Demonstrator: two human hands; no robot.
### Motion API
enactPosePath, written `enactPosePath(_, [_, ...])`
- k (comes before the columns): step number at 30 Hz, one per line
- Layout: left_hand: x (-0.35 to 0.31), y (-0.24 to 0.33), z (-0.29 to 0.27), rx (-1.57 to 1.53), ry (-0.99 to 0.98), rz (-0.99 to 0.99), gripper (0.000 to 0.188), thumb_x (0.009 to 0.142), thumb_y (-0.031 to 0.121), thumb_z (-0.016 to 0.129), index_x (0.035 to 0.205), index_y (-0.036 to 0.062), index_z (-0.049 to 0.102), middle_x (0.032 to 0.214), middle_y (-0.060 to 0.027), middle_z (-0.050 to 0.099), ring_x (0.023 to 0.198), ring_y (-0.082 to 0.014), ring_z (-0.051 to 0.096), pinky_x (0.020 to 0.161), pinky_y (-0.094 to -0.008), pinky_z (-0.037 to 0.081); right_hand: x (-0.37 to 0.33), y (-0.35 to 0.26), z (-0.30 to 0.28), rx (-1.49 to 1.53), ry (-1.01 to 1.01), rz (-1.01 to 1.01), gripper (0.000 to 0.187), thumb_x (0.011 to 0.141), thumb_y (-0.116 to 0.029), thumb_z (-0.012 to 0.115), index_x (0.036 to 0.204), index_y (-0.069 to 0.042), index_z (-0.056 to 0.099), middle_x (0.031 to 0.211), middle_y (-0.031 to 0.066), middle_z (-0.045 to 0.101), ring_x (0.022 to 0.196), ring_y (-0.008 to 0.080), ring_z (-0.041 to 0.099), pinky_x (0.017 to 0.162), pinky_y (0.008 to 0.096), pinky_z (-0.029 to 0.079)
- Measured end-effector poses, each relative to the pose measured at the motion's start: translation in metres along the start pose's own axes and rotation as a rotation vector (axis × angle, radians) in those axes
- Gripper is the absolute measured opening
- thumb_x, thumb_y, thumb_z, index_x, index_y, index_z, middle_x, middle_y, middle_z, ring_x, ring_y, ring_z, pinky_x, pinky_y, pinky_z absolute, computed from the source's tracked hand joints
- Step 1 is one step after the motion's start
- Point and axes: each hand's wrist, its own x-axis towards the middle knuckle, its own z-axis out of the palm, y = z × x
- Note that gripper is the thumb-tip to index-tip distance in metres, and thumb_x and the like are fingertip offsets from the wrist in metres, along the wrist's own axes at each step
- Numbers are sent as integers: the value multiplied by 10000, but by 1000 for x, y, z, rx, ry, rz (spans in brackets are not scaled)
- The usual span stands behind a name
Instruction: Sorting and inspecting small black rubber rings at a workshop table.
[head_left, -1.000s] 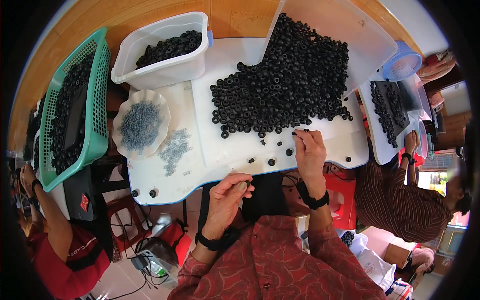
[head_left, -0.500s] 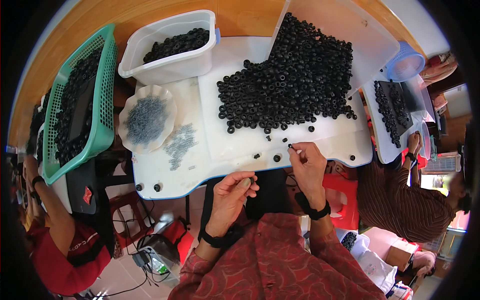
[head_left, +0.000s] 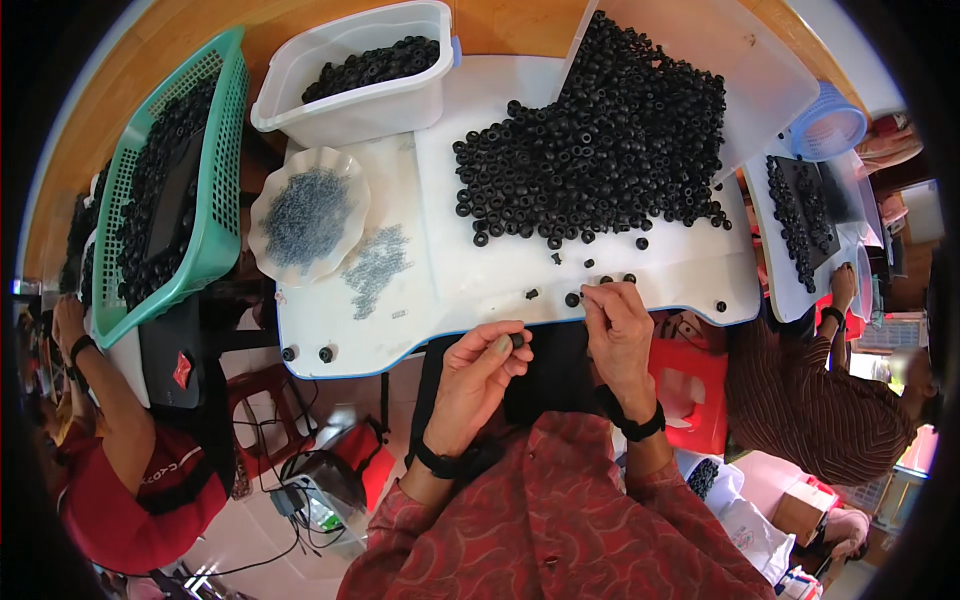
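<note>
Table [head_left: 450,275] just beyond both hands. Heap [head_left: 600,150] of black parts ahead of right hand, probably for a short reach. White tub [head_left: 385,118] far ahead and left of left hand; plate [head_left: 357,200] nearer, same side, likely to stop its clear bits [head_left: 308,215] scattering. Left hand [head_left: 472,375]: fingers curled, thumb and index closed on a black part [head_left: 517,341], probably for fine control. Right hand [head_left: 622,335]: thumb and index pinched, seemingly on a dark piece [head_left: 583,293], too small to identify.
</note>
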Motion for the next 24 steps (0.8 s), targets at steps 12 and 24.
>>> enactPosePath(12, [-1,4,-4,-56,10,-8,251,992,76,529,1217,-8,605,1112,-133,640,904,-157,599,780,-257,493,-5,-2,2,-59,-18,31,173,831,27,677,994,-31,661,932,123,608,680,255,649,576,333,519])
enactPosePath(24, [-2,1,-10,-27,6,76,268,973,24,537,1230,-5,607,1182,-146,637,965,-172,616,830,-274,506,-6,-32,21,12,-50,-60,178,816,63,667,975,-18,669,922,123,603,671,250,657,563,320,523])
